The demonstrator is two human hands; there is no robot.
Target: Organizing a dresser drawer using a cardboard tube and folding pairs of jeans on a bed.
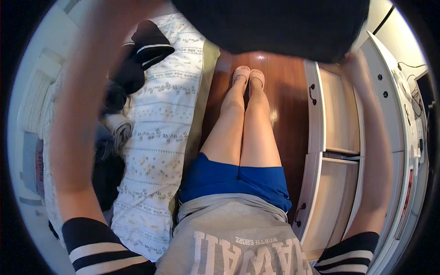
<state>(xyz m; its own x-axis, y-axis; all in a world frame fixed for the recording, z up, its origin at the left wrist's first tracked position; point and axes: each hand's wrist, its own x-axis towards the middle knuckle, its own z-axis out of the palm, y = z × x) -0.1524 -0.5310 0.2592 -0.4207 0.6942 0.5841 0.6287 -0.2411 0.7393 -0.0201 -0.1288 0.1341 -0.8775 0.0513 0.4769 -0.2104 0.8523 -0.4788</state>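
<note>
You hold a black cloth [275, 27] up to the right of the bed [160, 107], near its far end, with the cloth's left edge overlapping the bed in view. Your right hand [354, 68], blurred, is well to the right of the bed; its grip is clamped on the cloth's lower right corner. Your left forearm [75, 146] rises across the bed's left part and leaves the view at the top, so you cannot tell from here how that hand's grip stands.

Along the bed's left half lie a black garment with a white stripe [153, 48], a pale rolled cloth [119, 128] and other dark clothes [110, 178], partly hidden behind your arm. A white patterned cover [151, 151] spreads over the bed.

Right of the bed, your legs [233, 123] stretch over a reddish wooden floor [286, 101], your feet in pink slippers [241, 73]. Farther right of the bed, a white dresser [389, 123] has an upper drawer [340, 114] and a lower drawer [332, 201] pulled out toward it.
</note>
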